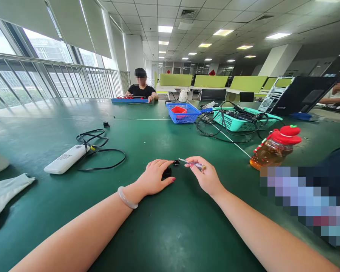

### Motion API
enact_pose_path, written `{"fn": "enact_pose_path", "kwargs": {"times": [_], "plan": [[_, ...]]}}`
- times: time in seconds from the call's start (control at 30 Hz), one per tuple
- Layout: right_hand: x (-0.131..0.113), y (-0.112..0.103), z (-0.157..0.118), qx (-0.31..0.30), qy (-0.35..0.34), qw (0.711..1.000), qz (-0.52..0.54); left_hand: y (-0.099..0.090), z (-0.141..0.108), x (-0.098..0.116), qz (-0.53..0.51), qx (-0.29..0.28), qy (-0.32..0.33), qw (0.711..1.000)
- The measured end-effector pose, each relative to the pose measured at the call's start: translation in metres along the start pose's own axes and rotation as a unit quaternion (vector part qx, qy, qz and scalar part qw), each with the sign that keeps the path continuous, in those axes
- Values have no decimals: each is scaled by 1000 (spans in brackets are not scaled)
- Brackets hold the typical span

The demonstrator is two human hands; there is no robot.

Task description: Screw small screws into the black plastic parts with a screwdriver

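Left hand (155, 175): While its thumb and index finger stand parted around a dark object (167, 173), the index fingertip reaches a small black part (176, 163); whether the hand grips the dark object, one cannot tell.

Right hand (205, 177): Fingers close on a slim tool (198, 165) by its pale handle, the thin shaft pointing left to the small black part – whether the tip touches it is too small to tell.

Small black part: On the green table (170, 234), between the two hands, just beyond the dark object.

Bangle (127, 198): Pale, around the left wrist.

White device (66, 159): Flat on the table to the left, a black cord (110, 167) looping beside it.

Light cloth (5, 194): At the table's left edge.

Baskets: A blue basket (184, 118) holding a red container (178, 110) – and, to its right, a teal basket (234, 125) piled with black cables (242, 114).

Bottle (272, 151): Upright at right, amber contents beneath a red lid.

Far side: A person (141, 90) in black sits behind a blue tray (130, 100).
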State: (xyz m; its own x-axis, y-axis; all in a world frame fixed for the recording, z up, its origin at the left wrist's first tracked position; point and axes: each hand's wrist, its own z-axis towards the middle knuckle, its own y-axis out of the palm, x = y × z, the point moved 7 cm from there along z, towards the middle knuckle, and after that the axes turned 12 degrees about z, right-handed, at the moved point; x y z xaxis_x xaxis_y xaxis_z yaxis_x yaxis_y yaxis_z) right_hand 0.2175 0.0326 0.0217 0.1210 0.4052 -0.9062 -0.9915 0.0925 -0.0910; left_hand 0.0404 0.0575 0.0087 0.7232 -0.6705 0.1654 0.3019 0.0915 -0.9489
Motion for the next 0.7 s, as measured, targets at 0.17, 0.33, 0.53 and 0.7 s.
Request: {"fn": "enact_pose_path", "kwargs": {"times": [0.17,0.33,0.53,0.7], "plan": [[3,-3,0,7,23,1000,19,2,0,-2,2,-5,-4,1000],[0,-3,-1,21,-11,999,22,1,4,4,11,0,10,1000],[2,4,-1,3,-6,1000,14,2,7,14,14,-3,15,1000],[-3,7,-4,-6,-5,997,78,4,7,22,23,-29,46,998]]}}
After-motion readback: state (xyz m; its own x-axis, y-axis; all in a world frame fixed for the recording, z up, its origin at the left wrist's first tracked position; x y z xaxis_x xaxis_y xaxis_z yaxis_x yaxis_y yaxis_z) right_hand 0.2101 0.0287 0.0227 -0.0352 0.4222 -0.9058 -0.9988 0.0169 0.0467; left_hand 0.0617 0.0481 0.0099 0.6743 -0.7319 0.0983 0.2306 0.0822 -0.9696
